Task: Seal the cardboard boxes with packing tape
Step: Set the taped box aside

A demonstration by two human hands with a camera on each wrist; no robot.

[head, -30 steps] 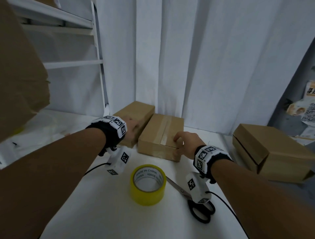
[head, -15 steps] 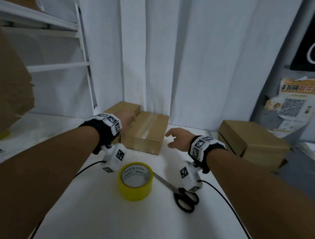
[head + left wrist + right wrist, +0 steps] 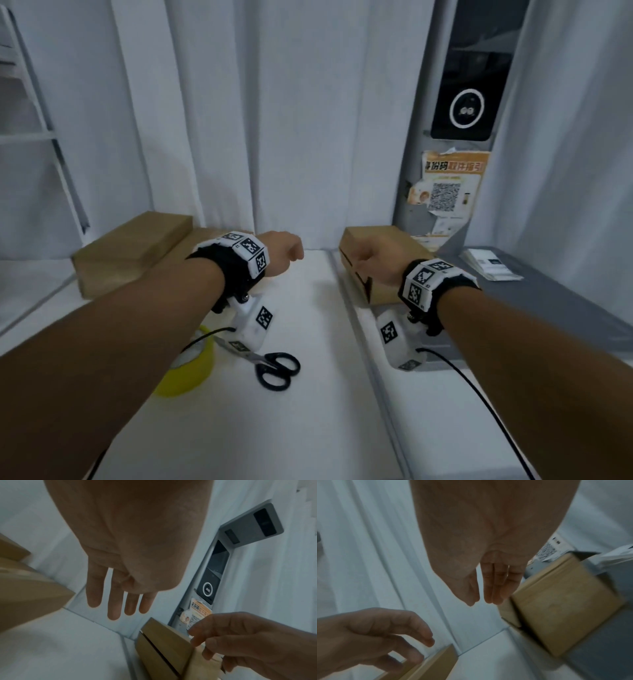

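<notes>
Head view, three boxes [image 3: 373, 253], one tape roll [image 3: 191, 373], one scissors [image 3: 274, 368]

Over the white counter [image 3: 308, 428], the left hand [image 3: 282, 250] hovers empty while the right hand [image 3: 375, 265] reaches the unsealed cardboard box [image 3: 376, 240]. Yellow tape roll [image 3: 191, 373] and black-handled scissors [image 3: 270, 368] lie nearer.
</notes>
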